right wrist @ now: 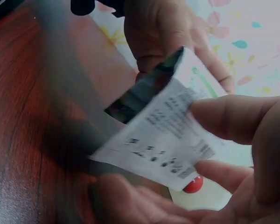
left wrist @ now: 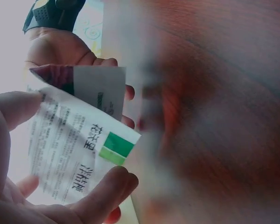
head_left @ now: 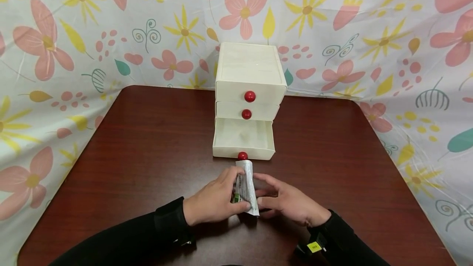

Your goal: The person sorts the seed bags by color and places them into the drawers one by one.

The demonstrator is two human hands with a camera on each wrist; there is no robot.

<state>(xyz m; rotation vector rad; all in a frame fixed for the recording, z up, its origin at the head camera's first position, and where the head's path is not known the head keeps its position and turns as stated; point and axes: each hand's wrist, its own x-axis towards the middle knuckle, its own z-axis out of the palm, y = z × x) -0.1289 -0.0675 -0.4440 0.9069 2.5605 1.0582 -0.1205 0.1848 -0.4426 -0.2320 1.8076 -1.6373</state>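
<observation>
A white printed packet [head_left: 248, 188] with small dark text is held on edge in front of the drawers. My left hand [head_left: 218, 198] grips it from the left, thumb near its lower end and fingers near the top. In the left wrist view the packet [left wrist: 70, 144] shows green squares and larger characters, with a grey and dark purple part behind. The right wrist view shows a dark patterned face behind the white one. My right hand [head_left: 290, 200] is at the packet's right side, fingers spread and loosely bent, fingertips right at its edge.
A cream three-drawer box [head_left: 251, 65] with red knobs stands behind the hands. Its bottom drawer [head_left: 242, 134] is pulled out, and the red knob [head_left: 242, 156] is just beyond the packet's top. The brown table [head_left: 155, 134] is backed by a flowered cloth [head_left: 148, 19].
</observation>
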